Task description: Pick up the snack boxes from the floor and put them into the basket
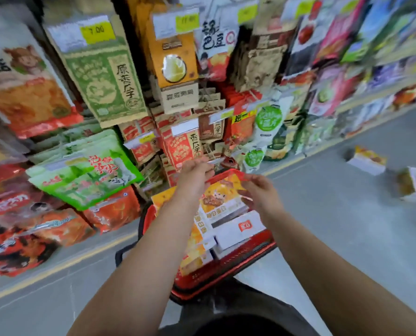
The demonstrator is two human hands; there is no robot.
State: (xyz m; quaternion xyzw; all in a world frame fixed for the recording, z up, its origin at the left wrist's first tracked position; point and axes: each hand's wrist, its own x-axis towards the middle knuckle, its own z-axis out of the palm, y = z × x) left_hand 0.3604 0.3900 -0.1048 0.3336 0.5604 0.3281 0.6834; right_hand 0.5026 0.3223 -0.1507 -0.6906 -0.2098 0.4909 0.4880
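Head view: the basket (226, 270) stands on the grey floor (335, 226) close to the shelving and just ahead of the person, so both arms can reach into it from above. It already carries several snack boxes packed side by side. A white-sided box (241, 229) lies near the right wall and an orange box (194, 241) along the left. A cartoon-printed box (220, 197) is propped at the far end, face up and tilted.

Both hands meet at that far box, probably to seat it among the rest so it does not slide off. The left hand (194, 170) lies at its far left corner by the basket's rim with fingers fairly straight, so its grip is wide and holds nothing I can see. The right hand (260, 192) sits at the box's right edge with fingers curled. Motion blur hides whether that grip pinches the box or only hovers beside it, so I cannot tell.

Two more boxes lie on the floor to the right, well apart from the basket: a yellow-and-white box (367, 161) near the foot of the shelves and a tipped box (410, 184) just beside it. I judge them out of reach from here, so the task is part done and the next move calls for shifting toward them. Hanging snack packets (105, 76) crowd the shelves behind, where a careless arm could brush them.
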